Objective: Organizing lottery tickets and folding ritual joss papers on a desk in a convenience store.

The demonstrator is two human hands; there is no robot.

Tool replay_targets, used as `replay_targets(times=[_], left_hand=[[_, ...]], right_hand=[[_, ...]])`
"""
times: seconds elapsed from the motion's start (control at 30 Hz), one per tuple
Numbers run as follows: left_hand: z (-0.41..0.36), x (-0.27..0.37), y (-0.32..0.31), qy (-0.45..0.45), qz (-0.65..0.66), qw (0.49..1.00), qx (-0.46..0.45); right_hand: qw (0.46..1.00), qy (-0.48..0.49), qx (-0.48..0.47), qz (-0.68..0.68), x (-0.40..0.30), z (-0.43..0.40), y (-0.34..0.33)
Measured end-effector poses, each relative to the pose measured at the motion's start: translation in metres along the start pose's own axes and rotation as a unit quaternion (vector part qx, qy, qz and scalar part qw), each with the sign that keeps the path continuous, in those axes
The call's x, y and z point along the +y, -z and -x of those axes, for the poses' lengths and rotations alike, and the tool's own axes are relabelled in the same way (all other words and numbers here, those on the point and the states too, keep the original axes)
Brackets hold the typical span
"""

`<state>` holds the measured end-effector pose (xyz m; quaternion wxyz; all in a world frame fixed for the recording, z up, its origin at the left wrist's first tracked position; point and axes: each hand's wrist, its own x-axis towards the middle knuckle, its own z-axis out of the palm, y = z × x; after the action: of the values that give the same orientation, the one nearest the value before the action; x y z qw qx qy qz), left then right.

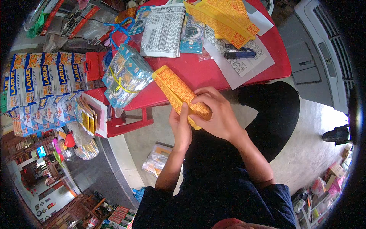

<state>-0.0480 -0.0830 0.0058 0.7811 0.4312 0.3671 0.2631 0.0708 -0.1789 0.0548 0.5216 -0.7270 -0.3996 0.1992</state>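
Both hands hold a folded yellow paper sheet (178, 88) printed with orange-red patterns, above my lap at the edge of the red table (188, 67). My left hand (182, 124) grips its lower left side, the thumb lying along the fold. My right hand (218, 113) bends over the lower right part, fingers curled on the printed face. Left of the paper's far end lies a stack of blue printed packets (128, 73), tied with a yellow band. A dark blue stapler (240, 53) rests on white printed sheets (248, 68) farther back.
More yellow printed sheets (223, 20) lie fanned at the back, beside a bundle of white printed paper (162, 31) and another blue packet (192, 35). Larue beer cartons (47, 75) stand stacked at the left. A plastic-wrapped bundle (158, 157) sits on the floor. A grey motor vehicle (311, 54) is at the right.
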Motion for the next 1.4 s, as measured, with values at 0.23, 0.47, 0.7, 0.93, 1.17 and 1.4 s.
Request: replay_targets(times=[0.23, 0.47, 0.7, 0.93, 1.17, 1.4], left_hand=[[-0.002, -0.005, 0.006, -0.029, -0.024, 0.999, -0.002], [0.002, -0.001, 0.002, -0.041, -0.052, 0.998, -0.002], [0.003, 0.001, 0.001, -0.042, -0.049, 0.998, -0.007], [0.007, 0.009, -0.005, -0.093, -0.161, 0.982, 0.02], [0.009, 0.015, -0.005, -0.126, -0.126, 0.983, 0.039], [0.01, 0.017, -0.002, -0.169, -0.176, 0.97, -0.007]], right_hand=[[0.996, -0.057, 0.043, -0.046, -0.005, 0.001, -0.002], [0.987, -0.086, 0.001, -0.135, -0.002, 0.003, 0.004], [0.971, -0.104, -0.019, -0.214, 0.004, 0.004, 0.006], [0.966, -0.113, -0.012, -0.23, 0.001, 0.005, 0.006], [0.939, -0.181, 0.012, -0.291, 0.015, 0.01, 0.007], [0.937, -0.19, 0.022, -0.291, 0.02, 0.01, 0.005]])
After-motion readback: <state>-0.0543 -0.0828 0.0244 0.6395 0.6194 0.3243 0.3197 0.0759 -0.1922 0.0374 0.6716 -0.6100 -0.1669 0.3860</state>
